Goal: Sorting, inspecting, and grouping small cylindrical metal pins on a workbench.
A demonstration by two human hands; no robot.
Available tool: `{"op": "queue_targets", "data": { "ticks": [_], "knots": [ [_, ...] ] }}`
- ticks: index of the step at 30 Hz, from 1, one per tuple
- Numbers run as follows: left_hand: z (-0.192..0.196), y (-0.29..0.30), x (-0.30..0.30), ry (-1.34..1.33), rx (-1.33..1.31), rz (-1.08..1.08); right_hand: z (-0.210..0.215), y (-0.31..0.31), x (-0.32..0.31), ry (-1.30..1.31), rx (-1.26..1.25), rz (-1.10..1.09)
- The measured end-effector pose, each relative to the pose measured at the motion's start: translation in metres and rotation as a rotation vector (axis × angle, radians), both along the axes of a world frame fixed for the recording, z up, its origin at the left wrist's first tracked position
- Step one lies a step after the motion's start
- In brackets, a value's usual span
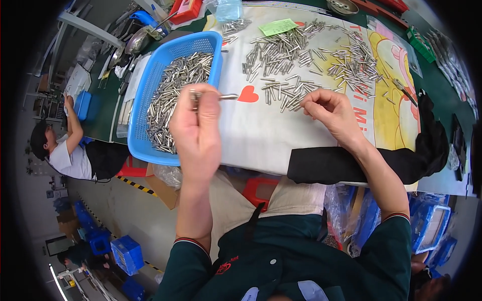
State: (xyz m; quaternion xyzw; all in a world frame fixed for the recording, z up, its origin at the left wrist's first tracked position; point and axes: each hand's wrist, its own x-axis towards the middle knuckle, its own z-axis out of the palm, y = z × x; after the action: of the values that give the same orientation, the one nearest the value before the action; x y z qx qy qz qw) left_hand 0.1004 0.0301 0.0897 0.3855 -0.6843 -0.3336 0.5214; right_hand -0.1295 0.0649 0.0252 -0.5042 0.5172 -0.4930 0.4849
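My left hand (197, 130) is raised in front of the blue basket's right side. Its fingers are closed on slim metal pins; one pin (229, 97) sticks out to the right past the thumb, and others show between the fingers. The blue basket (139, 143) is filled with many similar pins (170, 100). Over the table's middle, my right hand (334, 116) is closed in a pinch at the near edge of a small pile of pins (288, 92). Whatever lies between those fingertips is too small or hidden to make out.
Larger heaps of pins (278, 52) lie farther back under a green paper slip (277, 27). Pliers (404, 90) rest at the right, and a black cloth (321, 165) lies along the near edge. Another person (70, 153) works at the far left.
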Motion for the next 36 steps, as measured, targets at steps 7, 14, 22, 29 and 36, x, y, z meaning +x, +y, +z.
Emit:
{"op": "queue_targets", "data": {
  "ticks": [7, 14, 22, 29, 36],
  "knots": [
    [0.009, -0.028, 0.041, -0.686, -0.579, 0.525, -0.009, -0.003, 0.002, 0.047, -0.076, -0.025],
    [-0.051, -0.021, -0.024, -0.584, -0.24, -0.082, -0.009, -0.004, 0.004, 0.134, -0.109, -0.077],
    [-0.087, -0.029, -0.05, -0.954, -0.247, -0.361, -0.011, -0.011, -0.006, 0.28, -0.243, -0.24],
    [-0.074, 0.012, -0.024, -1.02, -0.221, -0.458, -0.016, -0.014, -0.016, 0.643, -0.439, -0.176],
    [-0.068, 0.02, -0.011, -1.034, -0.154, -0.513, -0.012, -0.01, -0.009, 0.881, -0.478, -0.018]
  ]
}}
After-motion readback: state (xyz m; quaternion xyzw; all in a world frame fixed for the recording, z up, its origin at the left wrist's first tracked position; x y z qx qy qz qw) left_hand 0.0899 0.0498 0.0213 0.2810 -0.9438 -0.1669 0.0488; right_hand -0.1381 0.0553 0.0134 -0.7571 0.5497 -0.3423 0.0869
